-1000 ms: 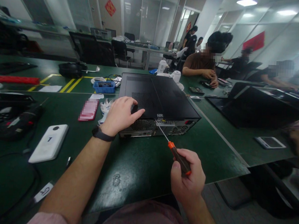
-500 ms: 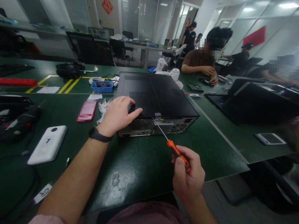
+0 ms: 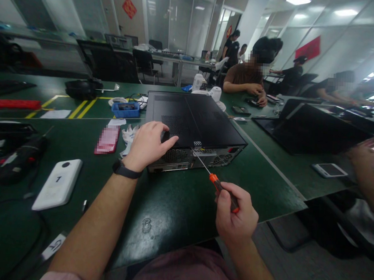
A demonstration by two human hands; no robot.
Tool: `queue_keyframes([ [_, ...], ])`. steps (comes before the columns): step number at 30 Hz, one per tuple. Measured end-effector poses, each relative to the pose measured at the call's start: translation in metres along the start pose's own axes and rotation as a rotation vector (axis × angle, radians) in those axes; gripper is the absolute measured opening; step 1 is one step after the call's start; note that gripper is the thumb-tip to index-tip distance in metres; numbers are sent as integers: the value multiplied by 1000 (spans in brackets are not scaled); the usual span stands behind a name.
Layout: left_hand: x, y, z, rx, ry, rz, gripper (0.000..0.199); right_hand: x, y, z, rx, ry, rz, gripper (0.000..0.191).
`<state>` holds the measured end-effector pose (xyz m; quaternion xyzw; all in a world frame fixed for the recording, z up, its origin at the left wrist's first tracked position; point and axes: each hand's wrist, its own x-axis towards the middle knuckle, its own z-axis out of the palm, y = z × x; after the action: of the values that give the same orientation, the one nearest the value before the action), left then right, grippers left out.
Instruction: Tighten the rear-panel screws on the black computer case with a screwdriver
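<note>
A black computer case (image 3: 207, 116) lies flat on the green table (image 3: 171, 206), its metal back panel facing me. My left hand (image 3: 151, 144) rests on the near left corner of its top, fingers spread, holding nothing. My right hand (image 3: 236, 209) is wrapped round the handle of an orange and black screwdriver (image 3: 216, 181). The screwdriver's thin shaft points up and left, and its tip meets the upper edge of the back panel, near the middle. A screw at the tip is too small to make out.
Left of the case are a blue tray (image 3: 126, 110), a pink phone (image 3: 107, 139), a white glove (image 3: 129, 137) and a white device (image 3: 58, 183). To the right lie a phone (image 3: 329, 170) and a black open case (image 3: 313, 125). People sit beyond and at right.
The view has shifted slightly. The screwdriver handle has turned in my right hand, with its tip still at the same spot. At far right, a person's hands with a lit phone have come into view.
</note>
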<state>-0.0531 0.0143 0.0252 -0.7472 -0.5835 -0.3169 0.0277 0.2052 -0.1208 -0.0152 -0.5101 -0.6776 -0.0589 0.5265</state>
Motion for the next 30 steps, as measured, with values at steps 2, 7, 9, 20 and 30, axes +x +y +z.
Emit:
queue_keyframes([
  [2,1,0,0,-2,-4,5,40,-1,0,0,22,-15,31,15],
  [7,2,2,-2,1,-14,11,40,5,-5,0,55,-12,-75,19],
  [9,2,3,-3,5,-19,10,40,7,-5,0,61,10,-101,20],
  [20,1,1,-1,18,-10,8,40,2,8,-2,119,-37,42,20],
  [30,0,2,-1,34,-4,-1,41,9,9,0,85,21,-79,26],
])
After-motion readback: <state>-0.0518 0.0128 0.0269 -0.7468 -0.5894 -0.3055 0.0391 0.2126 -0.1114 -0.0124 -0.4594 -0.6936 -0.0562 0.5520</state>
